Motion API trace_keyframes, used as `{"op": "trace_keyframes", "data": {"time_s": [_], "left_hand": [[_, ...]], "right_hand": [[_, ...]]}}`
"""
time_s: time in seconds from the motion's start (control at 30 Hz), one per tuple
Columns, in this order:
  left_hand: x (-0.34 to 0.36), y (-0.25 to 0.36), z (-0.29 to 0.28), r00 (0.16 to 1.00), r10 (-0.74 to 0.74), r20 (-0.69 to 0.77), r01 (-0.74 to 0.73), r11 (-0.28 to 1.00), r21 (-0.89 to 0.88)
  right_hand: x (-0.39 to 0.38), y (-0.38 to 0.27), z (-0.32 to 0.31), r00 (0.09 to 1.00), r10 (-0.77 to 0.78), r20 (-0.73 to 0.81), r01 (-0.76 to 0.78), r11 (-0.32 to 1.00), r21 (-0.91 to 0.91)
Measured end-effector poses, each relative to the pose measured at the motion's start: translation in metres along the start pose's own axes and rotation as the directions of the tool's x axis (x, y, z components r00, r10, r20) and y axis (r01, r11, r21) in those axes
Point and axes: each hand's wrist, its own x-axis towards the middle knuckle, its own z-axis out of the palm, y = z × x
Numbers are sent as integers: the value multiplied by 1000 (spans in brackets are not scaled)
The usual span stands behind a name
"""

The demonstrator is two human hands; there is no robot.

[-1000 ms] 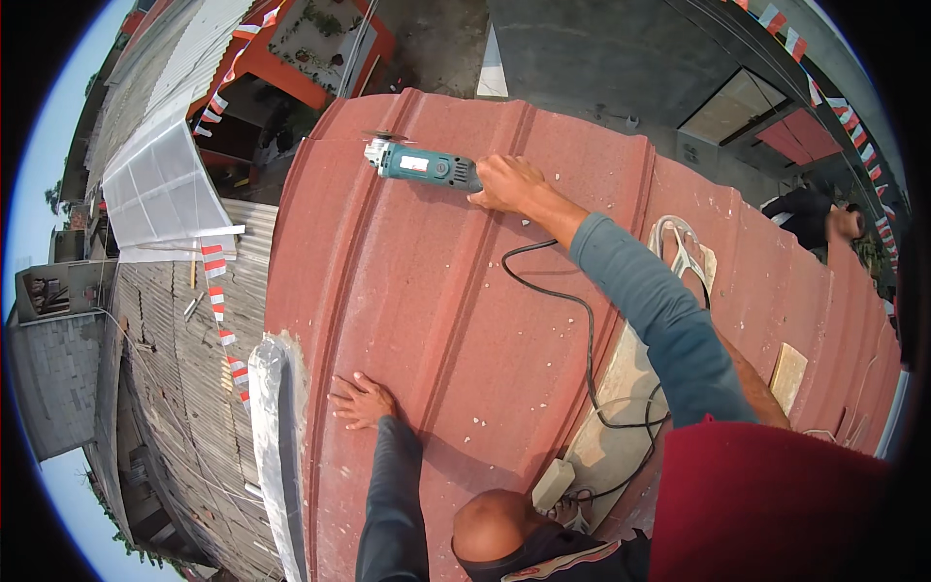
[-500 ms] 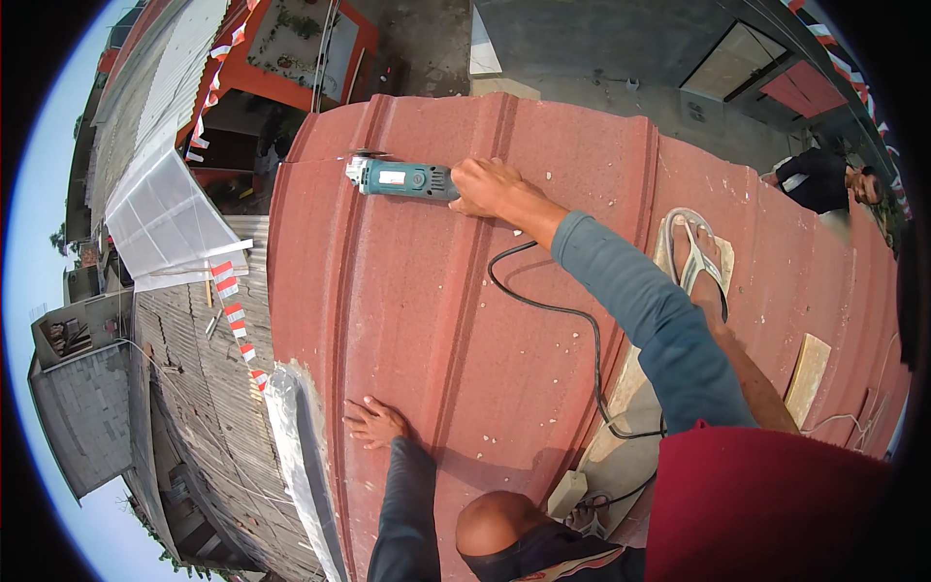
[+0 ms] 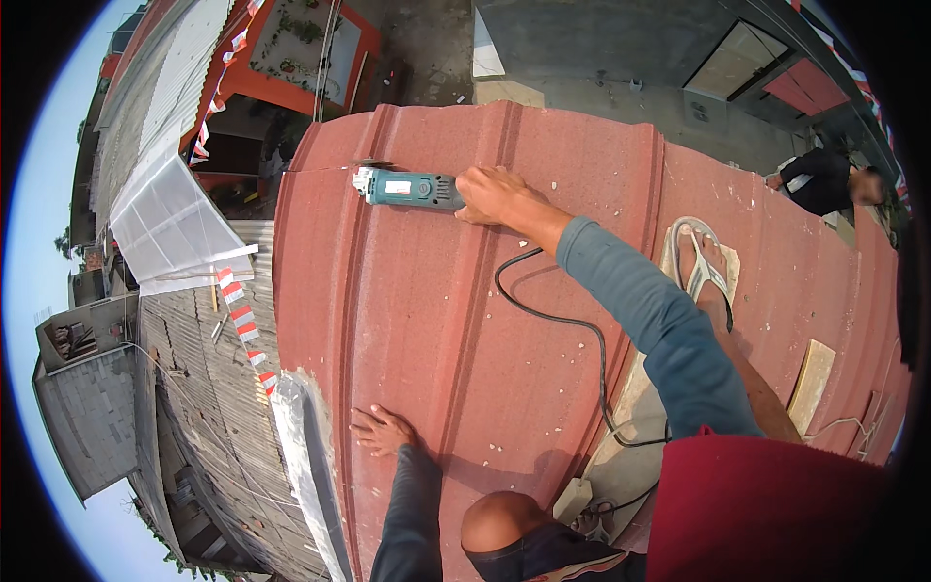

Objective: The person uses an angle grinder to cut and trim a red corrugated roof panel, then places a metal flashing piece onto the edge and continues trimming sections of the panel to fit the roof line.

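Observation:
My right hand (image 3: pixel 504 202) is wrapped round the rear of a teal angle grinder (image 3: pixel 415 189). The grinder lies level over the red ribbed metal roof (image 3: pixel 417 291), its silver head pointing left and its disc at a rib near the far edge. A thin cut line runs from the disc to the roof's left edge. From the tool a black power cord (image 3: pixel 572 320) loops back across the roof toward me. Lower down, my left hand (image 3: pixel 384 432) rests flat on the roof with its fingers spread, holding nothing.
My sandalled foot (image 3: pixel 700 257) stands on a board at the right. A wooden strip (image 3: pixel 813 386) lies beyond it. Past the roof's left edge are corrugated sheets (image 3: pixel 208 359) and red-white bunting (image 3: pixel 242 320). Another person (image 3: pixel 824 182) is below at the far right.
The whole view has shifted slightly. The grinder stays at the same rib, with my right hand still round it. My left hand keeps its place on the roof.

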Motion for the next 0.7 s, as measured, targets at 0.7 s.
{"op": "trace_keyframes", "data": {"time_s": [0.7], "left_hand": [[-1, -1, 2, 1000, -9, -15, 9, 1000, -9]], "right_hand": [[8, 8, 6, 999, 1, -33, 1, 999, 34]]}}
